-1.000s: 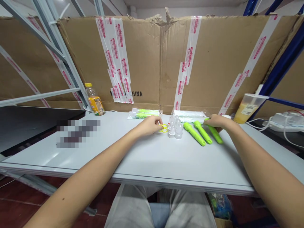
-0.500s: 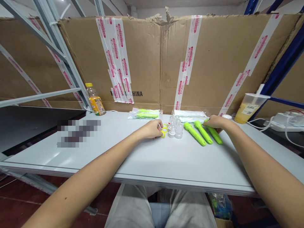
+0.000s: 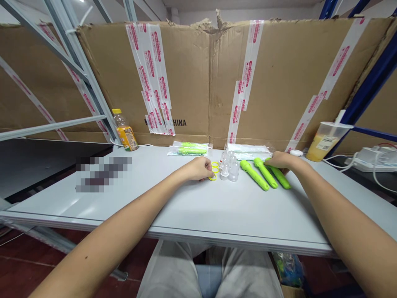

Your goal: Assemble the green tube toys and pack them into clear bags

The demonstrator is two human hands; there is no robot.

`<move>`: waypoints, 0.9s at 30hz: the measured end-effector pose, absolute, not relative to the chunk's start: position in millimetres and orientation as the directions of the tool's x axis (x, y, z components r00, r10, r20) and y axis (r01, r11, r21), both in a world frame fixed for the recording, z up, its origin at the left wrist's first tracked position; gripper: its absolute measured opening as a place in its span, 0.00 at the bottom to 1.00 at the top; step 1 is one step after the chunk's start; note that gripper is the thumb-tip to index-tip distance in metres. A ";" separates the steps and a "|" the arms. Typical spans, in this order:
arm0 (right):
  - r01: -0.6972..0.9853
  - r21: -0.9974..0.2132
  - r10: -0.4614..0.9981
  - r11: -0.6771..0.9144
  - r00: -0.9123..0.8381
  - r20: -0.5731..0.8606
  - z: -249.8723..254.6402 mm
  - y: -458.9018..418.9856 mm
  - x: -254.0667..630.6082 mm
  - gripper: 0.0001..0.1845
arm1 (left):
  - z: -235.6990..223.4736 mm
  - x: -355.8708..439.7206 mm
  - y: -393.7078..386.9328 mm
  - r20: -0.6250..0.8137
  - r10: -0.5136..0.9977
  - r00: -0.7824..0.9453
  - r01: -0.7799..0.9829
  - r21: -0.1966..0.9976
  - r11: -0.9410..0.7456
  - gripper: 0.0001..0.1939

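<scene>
Far left, against the taped brown cardboard wall [image 3: 192,78]: clear plastic bottle of orange drink with yellow cap [image 3: 125,130], standing upright on the pale grey tabletop [image 3: 198,207]. Further right, at the wall's foot: clear sealed bag of green parts [image 3: 189,149], lying flat.

Left hand [image 3: 198,168]: loosely curled, knuckles up, fingertips down on the tabletop, touching the nearest of the small yellow plastic rings [image 3: 213,177]. Whether that ring is pinched or only touched: cannot tell. Two more rings just behind it, flat on the surface.

Just beside the rings: cluster of small clear plastic vials [image 3: 229,167], upright, close together.

Next: three bright green plastic tubes [image 3: 256,176], lying side by side, slanting toward the near right.

Right hand [image 3: 279,159]: partly closed, fingers draped over the far end of the rightmost tube; firmness of grip not discernible.

Far right: clear plastic cup of yellow drink [image 3: 325,142], then white power strip with cables [image 3: 369,159].
</scene>
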State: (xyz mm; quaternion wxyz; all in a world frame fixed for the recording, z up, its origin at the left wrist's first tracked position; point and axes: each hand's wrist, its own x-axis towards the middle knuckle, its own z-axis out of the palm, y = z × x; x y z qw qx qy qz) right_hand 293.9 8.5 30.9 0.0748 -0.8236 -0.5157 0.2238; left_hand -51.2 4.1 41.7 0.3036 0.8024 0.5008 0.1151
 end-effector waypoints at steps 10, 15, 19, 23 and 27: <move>0.796 -0.372 0.873 -0.477 0.380 -0.307 31.6 6.8 291.9 0.28 | 40.5 -60.8 13.1 -0.161 0.794 0.586 0.682 0.628 -0.376 0.20; 0.785 -0.389 0.872 -0.482 0.383 -0.305 29.6 7.6 293.0 0.28 | 35.6 -54.0 9.3 -0.077 0.821 0.565 0.666 0.631 -0.399 0.17; 0.767 -0.420 0.870 -0.485 0.376 -0.318 27.6 8.9 294.3 0.29 | 35.8 -50.9 5.5 0.002 0.811 0.584 0.649 0.599 -0.469 0.14; 0.765 -0.422 0.868 -0.487 0.373 -0.327 32.5 3.9 289.2 0.28 | 39.6 -50.5 1.3 0.006 0.818 0.576 0.658 0.590 -0.468 0.13; 0.753 -0.431 0.864 -0.497 0.387 -0.322 37.3 0.7 286.4 0.30 | 43.6 -51.7 0.8 -0.027 0.827 0.561 0.655 0.625 -0.425 0.13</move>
